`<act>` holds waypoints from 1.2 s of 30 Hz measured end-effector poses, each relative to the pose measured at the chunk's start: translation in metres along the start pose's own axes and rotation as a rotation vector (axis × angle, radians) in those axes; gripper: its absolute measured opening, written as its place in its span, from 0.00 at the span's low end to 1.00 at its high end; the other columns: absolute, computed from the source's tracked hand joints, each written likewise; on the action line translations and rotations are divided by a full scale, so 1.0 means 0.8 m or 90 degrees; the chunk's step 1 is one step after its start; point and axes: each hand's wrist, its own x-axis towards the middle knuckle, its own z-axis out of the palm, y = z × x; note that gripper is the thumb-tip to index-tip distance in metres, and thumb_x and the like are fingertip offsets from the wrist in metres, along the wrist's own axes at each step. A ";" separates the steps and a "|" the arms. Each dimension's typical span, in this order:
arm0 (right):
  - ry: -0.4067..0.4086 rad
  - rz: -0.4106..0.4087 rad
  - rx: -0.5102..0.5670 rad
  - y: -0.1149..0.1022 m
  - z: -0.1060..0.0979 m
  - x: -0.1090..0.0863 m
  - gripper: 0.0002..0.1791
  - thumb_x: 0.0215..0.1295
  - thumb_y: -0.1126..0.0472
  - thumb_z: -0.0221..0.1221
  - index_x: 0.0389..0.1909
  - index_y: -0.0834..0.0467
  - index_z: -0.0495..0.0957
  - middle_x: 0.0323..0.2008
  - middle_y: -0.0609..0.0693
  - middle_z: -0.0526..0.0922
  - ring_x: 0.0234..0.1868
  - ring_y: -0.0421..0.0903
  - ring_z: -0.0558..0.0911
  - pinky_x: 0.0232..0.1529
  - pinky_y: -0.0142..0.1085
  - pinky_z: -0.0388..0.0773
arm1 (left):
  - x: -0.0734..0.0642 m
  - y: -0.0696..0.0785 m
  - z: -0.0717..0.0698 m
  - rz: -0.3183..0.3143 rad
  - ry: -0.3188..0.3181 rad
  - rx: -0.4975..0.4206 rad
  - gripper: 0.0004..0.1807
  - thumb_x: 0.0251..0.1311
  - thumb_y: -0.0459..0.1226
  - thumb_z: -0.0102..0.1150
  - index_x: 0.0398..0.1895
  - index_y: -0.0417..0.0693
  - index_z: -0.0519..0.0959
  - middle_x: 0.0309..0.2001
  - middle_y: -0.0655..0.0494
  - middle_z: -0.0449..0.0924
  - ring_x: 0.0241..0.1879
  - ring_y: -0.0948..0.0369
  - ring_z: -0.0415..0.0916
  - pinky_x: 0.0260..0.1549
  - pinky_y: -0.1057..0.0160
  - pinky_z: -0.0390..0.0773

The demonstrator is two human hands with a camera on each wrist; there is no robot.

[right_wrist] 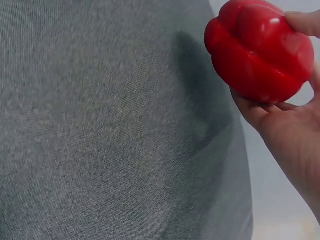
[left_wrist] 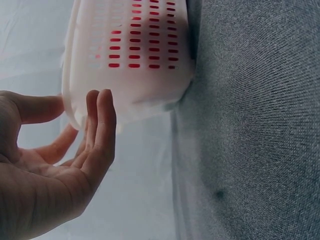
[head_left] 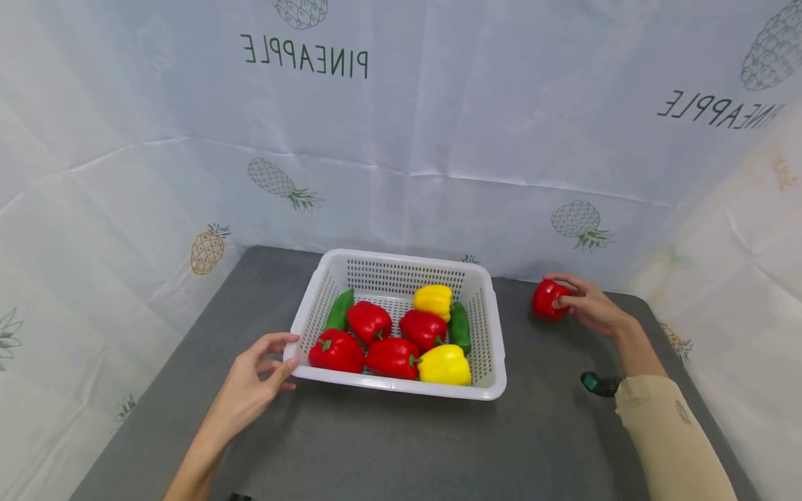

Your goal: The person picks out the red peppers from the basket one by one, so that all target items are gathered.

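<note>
My right hand (head_left: 592, 305) grips a red bell pepper (head_left: 549, 300) near the table's far right, thumb on one side and fingers round the other. In the right wrist view this pepper (right_wrist: 260, 52) casts a shadow on the grey cloth beside it. At the near left corner of a white plastic basket (head_left: 401, 390), my left hand (head_left: 250, 379) pinches the rim between thumb and fingers. Inside the basket lie several red bell peppers (head_left: 337, 351), two yellow bell peppers (head_left: 445, 365) and two long green vegetables (head_left: 459, 327). Red shows through the slots of the basket wall (left_wrist: 145, 82).
A grey cloth-covered table (head_left: 401, 452) spreads beneath the basket. White curtain (head_left: 401, 139) with pineapple prints hangs close behind and along both sides. A dark strap with a small device (head_left: 598, 383) is at the right wrist.
</note>
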 end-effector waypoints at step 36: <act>-0.031 0.030 -0.012 0.013 -0.003 0.007 0.34 0.80 0.62 0.58 0.82 0.58 0.62 0.61 0.28 0.80 0.60 0.34 0.78 0.59 0.27 0.84 | 0.001 -0.002 0.003 0.005 0.005 0.020 0.26 0.71 0.30 0.68 0.70 0.41 0.75 0.59 0.34 0.78 0.45 0.46 0.91 0.37 0.64 0.93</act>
